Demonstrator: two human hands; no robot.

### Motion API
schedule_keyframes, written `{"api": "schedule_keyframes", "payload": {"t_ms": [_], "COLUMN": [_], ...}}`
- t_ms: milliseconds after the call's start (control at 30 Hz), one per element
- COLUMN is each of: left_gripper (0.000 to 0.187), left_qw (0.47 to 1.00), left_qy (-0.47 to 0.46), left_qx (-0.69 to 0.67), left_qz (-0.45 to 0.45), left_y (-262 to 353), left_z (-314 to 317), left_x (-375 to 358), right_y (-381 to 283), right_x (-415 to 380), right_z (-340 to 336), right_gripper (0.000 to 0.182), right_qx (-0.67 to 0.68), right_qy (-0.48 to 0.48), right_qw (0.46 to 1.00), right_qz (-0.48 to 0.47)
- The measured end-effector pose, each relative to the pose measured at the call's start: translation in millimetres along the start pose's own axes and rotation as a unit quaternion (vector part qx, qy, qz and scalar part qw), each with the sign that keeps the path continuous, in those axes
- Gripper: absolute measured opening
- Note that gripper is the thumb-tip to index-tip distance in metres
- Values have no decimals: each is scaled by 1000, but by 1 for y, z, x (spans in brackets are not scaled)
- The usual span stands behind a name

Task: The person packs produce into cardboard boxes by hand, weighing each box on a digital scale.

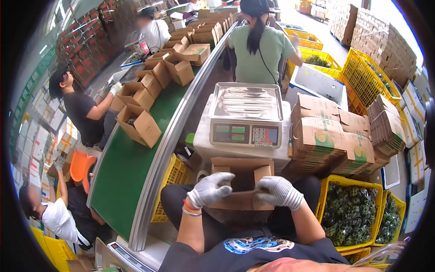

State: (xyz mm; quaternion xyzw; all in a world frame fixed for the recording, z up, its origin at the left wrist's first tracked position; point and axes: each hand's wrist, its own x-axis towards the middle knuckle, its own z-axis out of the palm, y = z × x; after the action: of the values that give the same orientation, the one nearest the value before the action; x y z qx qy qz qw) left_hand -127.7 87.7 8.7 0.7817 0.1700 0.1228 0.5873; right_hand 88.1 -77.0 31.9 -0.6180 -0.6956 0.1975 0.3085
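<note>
An open cardboard box [244,204] stands between my knees, its mouth facing up. My left hand [210,189], in a pale grey glove, is at the box's left side with its fingers curled near the front flap. On the right, my right hand [280,191], gloved the same way, has its fingers bent over the flap's other end. Whether the fingertips press on the cardboard is hard to make out. Just beyond the box, a digital scale [245,115] with a bare metal pan rests on a white foam box [204,144].
Left of me runs a green conveyor [122,174] with a metal rail, carrying open boxes [138,125]. Flattened cartons [321,136] are stacked at the right, above a yellow crate [351,211] of bagged greens. Several people work nearby, one [260,50] just beyond the scale.
</note>
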Motion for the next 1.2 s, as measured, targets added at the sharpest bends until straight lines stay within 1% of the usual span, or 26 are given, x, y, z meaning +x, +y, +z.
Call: {"api": "schedule_keyframes", "payload": {"t_ms": [33, 100, 133, 167, 200, 267, 333, 367, 467, 500, 600, 633, 667, 700, 733, 767, 800, 833, 867, 933, 967, 1000, 1067, 1133, 1167, 1200], "left_gripper": [74, 68, 65, 60, 61, 74, 83, 88, 94, 90, 64, 53, 52, 52, 53, 53, 52, 52, 52, 52, 53, 54, 57, 61, 61, 60], "left_qw": [996, 972, 945, 920, 906, 934, 926, 911, 922, 924, 943, 940, 943, 938, 932, 945, 951, 957, 961, 970, 969, 971, 919, 813, 818, 799], "left_qy": [78, 195, 251, 344, 381, 348, 366, 369, 352, 349, 316, 321, 319, 323, 314, 310, 294, 283, 275, 235, 219, 201, 180, 184, 111, 20], "left_qx": [-18, 134, 208, 179, 179, 42, -83, -146, -68, -75, -14, -5, 4, -76, -163, -56, -65, -43, -21, 58, 110, 127, 350, 550, 550, 592], "left_qz": [41, -7, -32, -60, -49, -63, 52, 108, 146, 140, 104, 114, 96, 105, 81, 88, 62, 44, 35, 3, 27, 15, 28, 51, 128, 102], "left_y": [1, -9, -19, -30, -54, -79, -91, -98, -81, -83, -83, -80, -82, -76, -77, -79, -76, -78, -79, -70, -70, -64, -49, 3, -1, -9], "left_z": [1, 8, 11, 21, 27, 31, 43, 47, 43, 43, 36, 35, 33, 33, 32, 25, 26, 27, 27, 26, 22, 20, 14, 33, 41, 57], "left_x": [-3, 3, 5, 12, 21, 14, 12, 10, 1, 2, 5, 7, 9, 11, 13, 14, 14, 13, 15, 16, 21, 24, 31, 49, 66, 77], "right_y": [-5, 2, 2, -4, -3, -13, -24, -15, 9, 5, 11, 17, 24, 25, 40, 43, 35, 40, 45, 46, 43, 41, 44, 39, 43, 46], "right_x": [0, 4, 7, 9, 11, 14, 16, 16, 1, -2, -13, -14, -15, -13, -13, -8, -7, -5, -5, -3, 0, 1, 2, -3, -9, -15], "right_z": [-7, -2, 3, 9, 19, 36, 15, 17, 43, 46, 49, 45, 47, 52, 63, 61, 52, 57, 63, 59, 56, 52, 50, 36, 33, 32], "right_gripper": [27, 28, 28, 30, 44, 57, 65, 62, 53, 41, 39, 44, 53, 65, 73, 76, 75, 74, 72, 69, 68, 66, 65, 65, 65, 65], "right_qx": [56, 11, -10, -161, -239, -299, -346, -305, -188, -217, -128, -57, -1, 87, 203, 213, 175, 205, 199, 240, 210, 177, 136, 129, 105, 85], "right_qy": [-55, 16, 51, 54, 83, 176, 238, 195, 182, 156, 171, 171, 218, 257, 262, 245, 201, 203, 222, 202, 204, 213, 237, 223, 246, 271], "right_qw": [989, 991, 989, 974, 960, 936, 905, 929, 965, 963, 977, 983, 976, 962, 938, 933, 938, 931, 928, 916, 921, 924, 933, 927, 928, 925], "right_qz": [125, 136, 141, 147, 119, 59, 71, 81, -25, -38, -22, -17, -8, 33, 103, 155, 223, 224, 223, 251, 256, 264, 233, 273, 259, 252]}}
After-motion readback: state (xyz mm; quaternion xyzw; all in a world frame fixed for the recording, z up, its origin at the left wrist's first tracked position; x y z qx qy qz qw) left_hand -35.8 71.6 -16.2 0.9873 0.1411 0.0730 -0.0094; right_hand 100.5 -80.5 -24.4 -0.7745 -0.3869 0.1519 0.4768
